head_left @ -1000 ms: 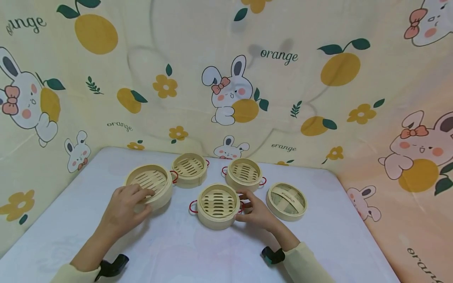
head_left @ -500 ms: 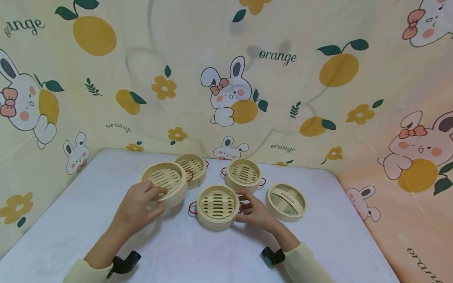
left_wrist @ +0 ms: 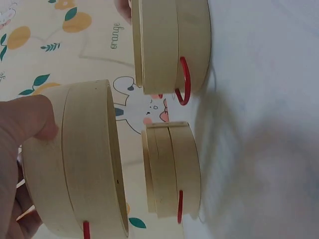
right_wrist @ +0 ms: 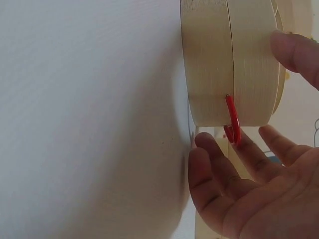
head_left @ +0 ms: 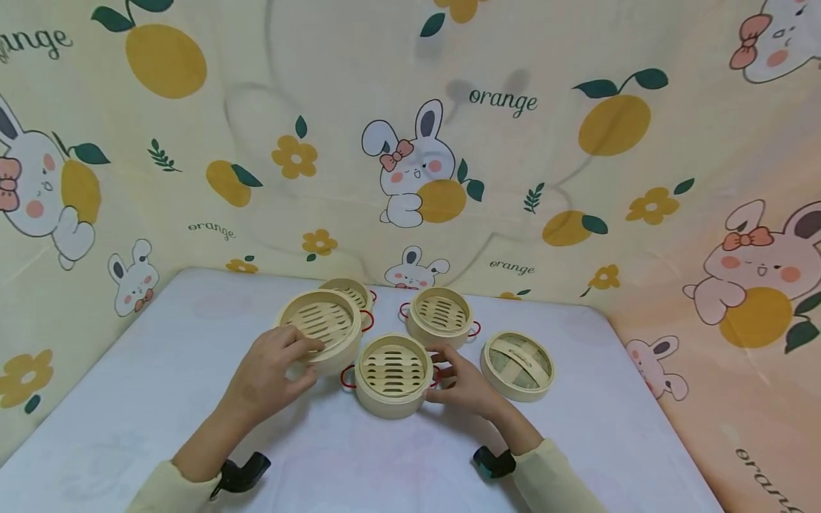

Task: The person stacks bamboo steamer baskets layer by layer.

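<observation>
My left hand [head_left: 272, 367] holds a round bamboo steamer basket [head_left: 330, 324] by its near side, thumb on the outer wall and fingers at the slatted side. The left wrist view shows this basket [left_wrist: 87, 164] raised off the table and tilted. At the front centre stands another steamer basket [head_left: 388, 407] with red handles, flat on the table. Beside its right handle is my right hand [head_left: 463, 385], gripping the basket's side; in the right wrist view the thumb [right_wrist: 294, 55] touches the wall and the fingers curl near the red handle [right_wrist: 233, 119].
A steamer basket [head_left: 349, 288] at the back left is partly hidden by the raised one. Another basket [head_left: 439, 320] stands at the back centre. A woven steamer lid [head_left: 518, 367] lies to the right. Behind the white table [head_left: 385, 470] hangs a printed cloth [head_left: 321, 71].
My left hand has carried its basket to the right, toward the front basket, covering more of the back-left one. My right hand and the front basket have stayed in place.
</observation>
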Demonstrator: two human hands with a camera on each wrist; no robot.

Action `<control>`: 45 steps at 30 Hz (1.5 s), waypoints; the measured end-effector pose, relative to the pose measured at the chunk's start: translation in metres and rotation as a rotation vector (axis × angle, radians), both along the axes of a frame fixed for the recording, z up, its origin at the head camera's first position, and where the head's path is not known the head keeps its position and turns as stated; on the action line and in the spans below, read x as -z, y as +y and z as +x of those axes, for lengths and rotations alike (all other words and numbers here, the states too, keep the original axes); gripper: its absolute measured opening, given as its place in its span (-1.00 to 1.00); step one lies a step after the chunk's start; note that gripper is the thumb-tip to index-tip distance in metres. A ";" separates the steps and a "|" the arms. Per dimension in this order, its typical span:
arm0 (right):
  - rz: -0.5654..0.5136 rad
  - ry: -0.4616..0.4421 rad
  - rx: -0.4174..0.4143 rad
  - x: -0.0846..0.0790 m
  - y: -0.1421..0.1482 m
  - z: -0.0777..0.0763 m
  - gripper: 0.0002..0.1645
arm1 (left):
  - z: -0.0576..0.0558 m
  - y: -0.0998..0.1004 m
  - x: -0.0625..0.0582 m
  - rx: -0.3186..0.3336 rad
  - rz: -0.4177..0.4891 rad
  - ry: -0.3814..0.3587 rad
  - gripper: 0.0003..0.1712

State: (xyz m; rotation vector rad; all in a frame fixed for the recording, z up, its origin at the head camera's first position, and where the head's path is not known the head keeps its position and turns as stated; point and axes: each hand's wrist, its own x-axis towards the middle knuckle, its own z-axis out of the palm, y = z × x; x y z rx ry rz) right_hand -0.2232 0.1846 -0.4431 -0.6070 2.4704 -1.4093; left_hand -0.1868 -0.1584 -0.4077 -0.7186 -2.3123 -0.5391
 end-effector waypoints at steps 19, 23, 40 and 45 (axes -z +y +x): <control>0.020 -0.009 0.027 0.005 0.001 -0.003 -0.09 | -0.008 0.022 -0.004 0.099 0.015 0.021 -0.67; 0.019 -0.005 0.027 0.005 0.001 -0.003 -0.09 | -0.008 0.028 -0.005 0.118 0.027 0.018 -0.69; 0.033 -0.021 0.032 0.002 0.001 -0.004 -0.10 | -0.010 0.055 -0.002 0.187 0.004 0.005 -0.67; 0.029 -0.026 0.038 0.002 0.000 -0.003 -0.11 | -0.008 0.061 0.000 0.199 -0.006 -0.004 -0.67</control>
